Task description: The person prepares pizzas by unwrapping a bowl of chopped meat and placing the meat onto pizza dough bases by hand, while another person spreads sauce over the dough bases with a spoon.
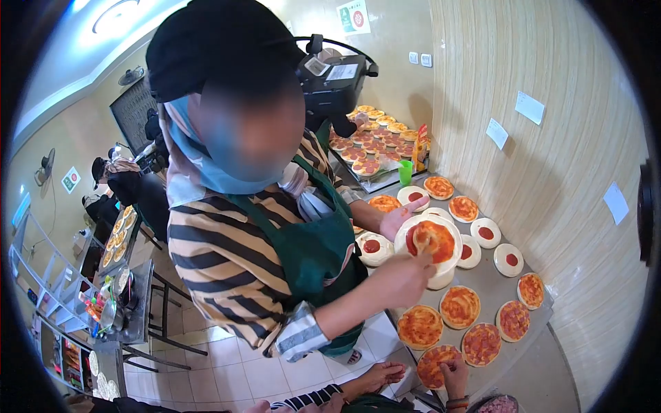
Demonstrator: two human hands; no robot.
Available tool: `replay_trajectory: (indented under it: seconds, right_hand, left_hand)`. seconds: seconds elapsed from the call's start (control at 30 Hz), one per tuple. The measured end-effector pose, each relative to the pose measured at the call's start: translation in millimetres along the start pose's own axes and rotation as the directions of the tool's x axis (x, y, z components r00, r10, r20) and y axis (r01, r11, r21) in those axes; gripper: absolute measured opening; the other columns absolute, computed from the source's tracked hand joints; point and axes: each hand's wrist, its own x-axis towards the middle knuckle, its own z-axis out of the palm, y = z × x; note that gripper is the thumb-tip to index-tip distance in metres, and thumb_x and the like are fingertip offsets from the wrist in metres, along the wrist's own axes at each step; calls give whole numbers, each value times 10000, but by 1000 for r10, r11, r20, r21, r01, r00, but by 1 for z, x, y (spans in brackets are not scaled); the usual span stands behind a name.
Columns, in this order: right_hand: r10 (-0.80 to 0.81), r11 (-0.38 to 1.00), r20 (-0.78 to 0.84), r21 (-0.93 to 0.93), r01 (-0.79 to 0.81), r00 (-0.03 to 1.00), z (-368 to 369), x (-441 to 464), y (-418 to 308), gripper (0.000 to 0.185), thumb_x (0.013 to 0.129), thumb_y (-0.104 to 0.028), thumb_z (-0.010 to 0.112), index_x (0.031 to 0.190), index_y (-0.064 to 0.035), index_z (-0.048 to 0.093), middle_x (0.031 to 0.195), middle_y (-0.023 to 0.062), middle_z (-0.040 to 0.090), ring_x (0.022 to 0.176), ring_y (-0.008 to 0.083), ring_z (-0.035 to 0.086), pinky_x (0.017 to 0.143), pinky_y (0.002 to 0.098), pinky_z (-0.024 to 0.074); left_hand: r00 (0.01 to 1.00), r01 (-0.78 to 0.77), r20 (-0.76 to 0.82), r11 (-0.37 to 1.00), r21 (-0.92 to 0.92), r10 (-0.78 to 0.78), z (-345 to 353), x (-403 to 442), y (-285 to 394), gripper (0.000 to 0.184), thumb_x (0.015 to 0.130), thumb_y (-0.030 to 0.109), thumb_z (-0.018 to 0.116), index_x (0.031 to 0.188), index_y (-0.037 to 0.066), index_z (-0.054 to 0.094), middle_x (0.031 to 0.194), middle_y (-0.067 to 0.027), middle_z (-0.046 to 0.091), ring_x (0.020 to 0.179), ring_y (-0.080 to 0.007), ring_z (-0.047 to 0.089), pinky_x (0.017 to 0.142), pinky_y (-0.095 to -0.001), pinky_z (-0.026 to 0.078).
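Observation:
At the bottom of the head view, my right hand (454, 378) has its fingertips pinched together over the edge of a sauced pizza base (432, 365). What the pinch holds is too small to make out. My left hand (382, 377) is held beside the table edge, fingers curled in; anything inside is hidden. Close by lie pizzas with reddish chopped topping (482, 344) and a base with only sauce (460, 307). A metal bowl of chopped pink meat (497, 405) is partly cut off below my right hand.
Across from me a co-worker in a green apron (289, 241) spreads sauce with a spoon on a held base (444, 241). More bases with sauce dots (509, 259) lie on the metal table (509, 378). A green cup (405, 172) and a pizza-filled tray (375, 182) stand behind.

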Motion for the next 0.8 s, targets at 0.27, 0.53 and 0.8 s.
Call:
replay_trajectory:
  seconds: [0.27, 0.53, 0.8]
  right_hand:
    - [-132, 989, -8, -74, 131, 991, -1, 4, -1, 134, 690, -108, 630, 727, 17, 595, 615, 57, 574, 548, 124, 540, 528, 243, 431]
    - [-57, 978, -104, -204, 34, 993, -22, 17, -5, 135, 668, -145, 633, 701, -29, 572, 656, 98, 505, 628, 228, 495, 578, 318, 394]
    - [-123, 938, -128, -337, 74, 984, -18, 32, 11, 116, 664, -132, 623, 705, -27, 595, 704, 130, 511, 697, 277, 516, 624, 361, 413]
  left_hand:
    - [988, -112, -102, 993, 39, 116, 12, -10, 4, 167, 812, 102, 530, 924, -21, 544, 767, -107, 582, 611, -186, 565, 550, -320, 471]
    - [995, -28, -96, 998, 61, 34, -3, -7, 5, 209, 793, 110, 576, 979, 22, 540, 763, -26, 566, 654, -117, 546, 618, -264, 472]
    - [994, -36, -97, 998, 58, 42, -1, -9, 5, 195, 773, 93, 604, 938, 48, 512, 813, -27, 550, 675, -110, 554, 624, -237, 483]
